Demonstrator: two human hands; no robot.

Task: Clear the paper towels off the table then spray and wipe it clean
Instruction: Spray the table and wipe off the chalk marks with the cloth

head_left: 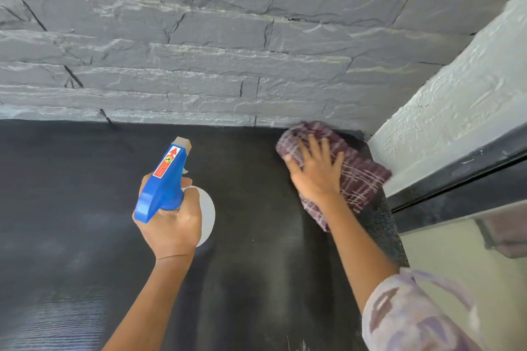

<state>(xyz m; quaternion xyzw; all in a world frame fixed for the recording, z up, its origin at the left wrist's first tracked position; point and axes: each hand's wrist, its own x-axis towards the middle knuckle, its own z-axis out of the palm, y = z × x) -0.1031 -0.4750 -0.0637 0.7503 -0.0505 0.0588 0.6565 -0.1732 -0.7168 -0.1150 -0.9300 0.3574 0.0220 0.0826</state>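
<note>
My left hand point(171, 222) grips a spray bottle point(164, 182) with a blue trigger head and a white body, held above the middle of the black table point(71, 208), nozzle pointing toward the wall. My right hand point(315, 169) lies flat, fingers spread, on a maroon checked cloth point(359, 177) pressed against the table's far right corner. No paper towels are in view.
A grey stone-tile wall point(228, 51) runs along the table's far edge. A white textured wall point(456, 111) with a black ledge point(462, 179) borders the right side. A pale floor point(456, 251) shows beyond the table's right edge.
</note>
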